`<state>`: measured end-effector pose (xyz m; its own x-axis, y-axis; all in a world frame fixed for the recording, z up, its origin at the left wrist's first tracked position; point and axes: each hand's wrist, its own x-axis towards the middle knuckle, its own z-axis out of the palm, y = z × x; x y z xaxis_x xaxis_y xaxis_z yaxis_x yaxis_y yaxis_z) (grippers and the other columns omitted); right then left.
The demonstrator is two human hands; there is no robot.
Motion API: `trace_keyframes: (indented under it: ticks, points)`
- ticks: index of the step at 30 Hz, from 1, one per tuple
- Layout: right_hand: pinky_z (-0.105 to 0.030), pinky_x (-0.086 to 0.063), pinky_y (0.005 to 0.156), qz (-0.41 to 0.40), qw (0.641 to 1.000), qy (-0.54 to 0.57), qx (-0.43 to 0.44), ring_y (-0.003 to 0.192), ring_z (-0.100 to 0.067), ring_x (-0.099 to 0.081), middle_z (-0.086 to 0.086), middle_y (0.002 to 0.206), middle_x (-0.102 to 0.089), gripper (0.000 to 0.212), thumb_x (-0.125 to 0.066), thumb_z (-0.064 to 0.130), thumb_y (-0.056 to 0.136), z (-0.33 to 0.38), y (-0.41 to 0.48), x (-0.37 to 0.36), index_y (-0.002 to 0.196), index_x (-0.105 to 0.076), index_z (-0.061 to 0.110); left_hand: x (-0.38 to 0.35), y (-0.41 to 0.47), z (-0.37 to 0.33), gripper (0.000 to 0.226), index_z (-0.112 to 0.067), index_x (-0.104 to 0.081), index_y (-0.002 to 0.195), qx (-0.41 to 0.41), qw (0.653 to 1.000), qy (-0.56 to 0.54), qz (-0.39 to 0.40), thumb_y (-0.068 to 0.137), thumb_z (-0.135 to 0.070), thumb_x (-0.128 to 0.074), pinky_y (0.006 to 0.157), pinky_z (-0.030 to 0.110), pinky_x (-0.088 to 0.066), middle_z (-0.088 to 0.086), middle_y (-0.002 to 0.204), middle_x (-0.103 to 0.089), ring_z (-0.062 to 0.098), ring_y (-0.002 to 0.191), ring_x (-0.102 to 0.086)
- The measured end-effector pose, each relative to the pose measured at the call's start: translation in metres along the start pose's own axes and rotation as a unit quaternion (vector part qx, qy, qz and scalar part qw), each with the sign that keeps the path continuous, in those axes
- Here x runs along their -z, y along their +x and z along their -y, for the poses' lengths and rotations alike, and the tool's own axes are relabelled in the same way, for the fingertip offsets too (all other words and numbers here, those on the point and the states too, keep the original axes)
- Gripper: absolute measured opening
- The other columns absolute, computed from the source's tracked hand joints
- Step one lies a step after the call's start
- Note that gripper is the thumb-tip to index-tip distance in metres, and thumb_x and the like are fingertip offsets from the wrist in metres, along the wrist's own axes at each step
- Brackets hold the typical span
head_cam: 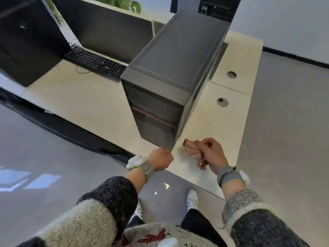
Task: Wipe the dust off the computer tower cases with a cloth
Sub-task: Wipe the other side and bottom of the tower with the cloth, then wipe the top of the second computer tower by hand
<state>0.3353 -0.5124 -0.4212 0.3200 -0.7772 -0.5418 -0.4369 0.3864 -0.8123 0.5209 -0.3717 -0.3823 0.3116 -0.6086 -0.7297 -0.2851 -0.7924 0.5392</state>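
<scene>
A dark grey computer tower case [175,56] stands upright on the beige desk [85,104], its front panel with a red stripe facing me. My right hand [212,154] grips a crumpled brown cloth [193,151] just right of the tower's lower front corner, above the desk. My left hand [160,158] hovers at the desk edge below the tower's front, fingers curled into a loose fist with nothing seen in it. Both wrists wear grey straps.
A black keyboard [96,62] lies left of the tower, with a dark monitor [106,27] behind it and another black tower [26,41] at the far left. Cable holes [222,102] sit in the desk to the right. Grey floor surrounds the desk corner.
</scene>
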Motion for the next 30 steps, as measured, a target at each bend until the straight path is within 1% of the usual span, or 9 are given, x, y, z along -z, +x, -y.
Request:
trace_keyframes:
  ticks: [6,10,13,16,18,22,26,28,30]
  points:
    - [-0.039,-0.049,0.051,-0.042,0.997,-0.065,0.010,0.063,-0.037,-0.066,-0.017,0.111,-0.064,0.039,-0.075,0.041,0.082,-0.004,0.079,0.094,0.112,-0.054,0.027,-0.079,0.023,-0.065,0.016,-0.020,-0.072,0.101,-0.032,0.998,0.005,0.046,0.095,-0.027,-0.059,0.084,0.037,-0.060,0.000,0.099,-0.075,0.016,0.090,-0.073]
    - [-0.043,-0.057,0.050,-0.039,0.988,-0.136,0.053,0.070,-0.037,-0.070,-0.013,0.113,-0.061,0.056,-0.065,0.026,0.091,0.014,0.164,0.111,0.143,-0.050,0.013,-0.092,0.035,-0.088,0.016,-0.017,-0.072,0.108,-0.025,0.999,-0.037,-0.009,0.098,-0.021,-0.061,0.082,0.033,-0.060,0.003,0.104,-0.076,0.019,0.093,-0.073]
    - [-0.053,-0.056,0.090,-0.041,0.957,-0.269,0.105,0.113,-0.046,-0.063,-0.028,0.125,-0.062,0.062,-0.057,0.031,0.094,0.017,0.219,0.089,0.147,-0.051,-0.002,-0.090,0.041,-0.093,0.019,-0.020,-0.071,0.111,-0.001,0.998,-0.042,-0.040,0.097,-0.018,-0.057,0.085,0.033,-0.059,0.001,0.106,-0.075,0.018,0.095,-0.072]
    - [-0.047,-0.045,0.094,-0.022,0.912,-0.390,0.124,0.121,-0.046,-0.054,-0.027,0.133,-0.057,0.057,-0.042,0.029,0.088,0.014,0.215,0.053,0.137,-0.058,0.004,-0.092,0.045,-0.086,0.018,-0.022,-0.071,0.109,0.035,0.997,-0.041,-0.050,0.096,-0.019,-0.058,0.087,0.035,-0.060,-0.001,0.106,-0.076,0.018,0.096,-0.073]
    - [-0.052,-0.049,0.091,-0.018,0.885,-0.439,0.152,0.119,-0.044,-0.054,-0.016,0.136,-0.055,0.050,-0.050,0.015,0.091,-0.002,0.188,0.031,0.140,-0.058,0.016,-0.093,0.045,-0.082,0.018,-0.021,-0.071,0.108,0.054,0.995,-0.049,-0.065,0.096,-0.019,-0.058,0.084,0.030,-0.059,-0.001,0.105,-0.076,0.016,0.094,-0.073]
    - [-0.046,-0.047,0.076,0.127,0.801,-0.466,0.354,0.100,-0.039,-0.059,-0.009,0.118,-0.062,0.047,-0.047,0.021,0.083,-0.069,0.098,0.002,0.124,-0.071,0.018,-0.098,0.046,-0.070,0.014,-0.021,-0.073,0.099,0.079,0.991,-0.058,-0.092,0.092,-0.017,-0.062,0.087,0.034,-0.059,-0.002,0.095,-0.076,0.016,0.090,-0.073]
    - [-0.047,-0.051,0.089,0.400,0.696,-0.448,0.393,0.105,-0.037,-0.062,-0.008,0.118,-0.067,0.033,-0.057,0.016,0.086,-0.091,0.049,0.022,0.114,-0.074,0.019,-0.104,0.040,-0.054,0.012,-0.027,-0.071,0.087,0.107,0.987,-0.055,-0.109,0.089,-0.018,-0.063,0.088,0.041,-0.059,0.000,0.090,-0.076,0.023,0.090,-0.073]
    - [-0.043,-0.048,0.093,0.400,0.733,-0.404,0.374,0.105,-0.036,-0.063,-0.011,0.114,-0.070,0.032,-0.060,0.016,0.091,-0.072,0.071,0.047,0.119,-0.074,0.015,-0.109,0.037,-0.050,0.017,-0.028,-0.071,0.087,0.105,0.986,-0.079,-0.102,0.090,-0.014,-0.062,0.085,0.040,-0.061,-0.001,0.090,-0.077,0.019,0.085,-0.074]
    - [-0.039,-0.042,0.095,0.251,0.812,-0.374,0.370,0.103,-0.039,-0.065,-0.016,0.112,-0.073,0.033,-0.063,0.013,0.092,-0.047,0.114,0.072,0.122,-0.073,0.007,-0.113,0.037,-0.049,0.018,-0.028,-0.070,0.089,0.108,0.985,-0.094,-0.099,0.092,-0.013,-0.061,0.084,0.037,-0.061,0.000,0.090,-0.078,0.018,0.084,-0.075]
